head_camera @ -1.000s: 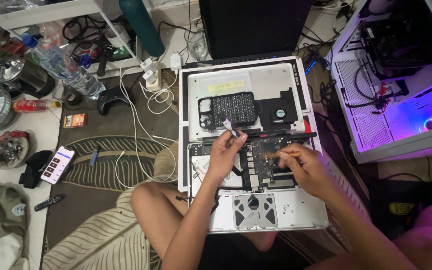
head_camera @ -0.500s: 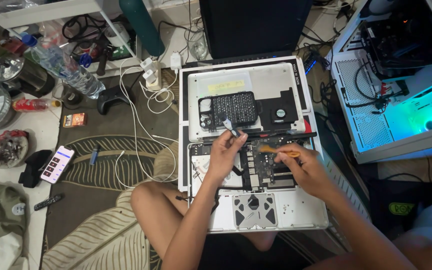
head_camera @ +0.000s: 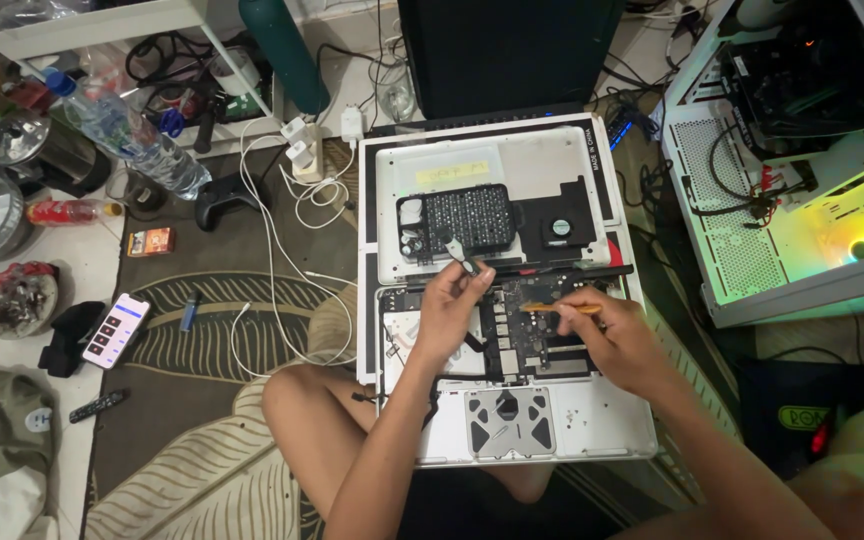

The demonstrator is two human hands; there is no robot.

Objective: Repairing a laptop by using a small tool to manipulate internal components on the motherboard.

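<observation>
We see an opened laptop (head_camera: pixel 512 400) lying on the person's lap, its long axis running left to right, trackpad edge nearest the body and hinge edge pointing away toward the removed bottom cover (head_camera: pixel 497 165). The left hand (head_camera: pixel 452 310) rests on the board's left part, fingers pinched on a small grey tool (head_camera: pixel 460 256) that points up and away. The right hand (head_camera: pixel 617 335) grips an orange tool (head_camera: pixel 557 308) that lies nearly level, its tip pointing left over the board (head_camera: pixel 532 335). Both hands hide part of the board, and what the tips touch is too small for us to tell. The lower laptop edge is cut by the arms. Compared with half a second ago, the hands sit much as before; the computer case (head_camera: pixel 802 160) glows yellow-green instead of cyan.
</observation>
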